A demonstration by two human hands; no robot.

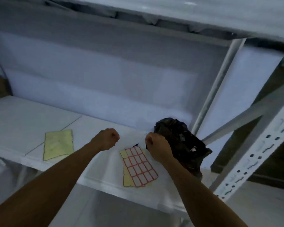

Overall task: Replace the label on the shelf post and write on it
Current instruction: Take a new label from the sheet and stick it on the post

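Observation:
A sheet of white labels with red borders (138, 166) lies on the white shelf (31, 115), near its front edge. My left hand (107, 139) hovers just left of the sheet as a closed fist with nothing in it. My right hand (157, 147) is at the sheet's upper right corner, fingers curled around a thin dark pen (136, 145) whose tip sticks out to the left. The perforated white shelf post (259, 154) rises at the right. No label shows on the post in this blurred view.
A crumpled black plastic bag (184, 145) sits right behind my right hand, holding paper scraps. A yellow backing sheet (58, 145) lies on the shelf to the left. A diagonal grey brace (216, 89) and the upper shelf's underside close in the back and top.

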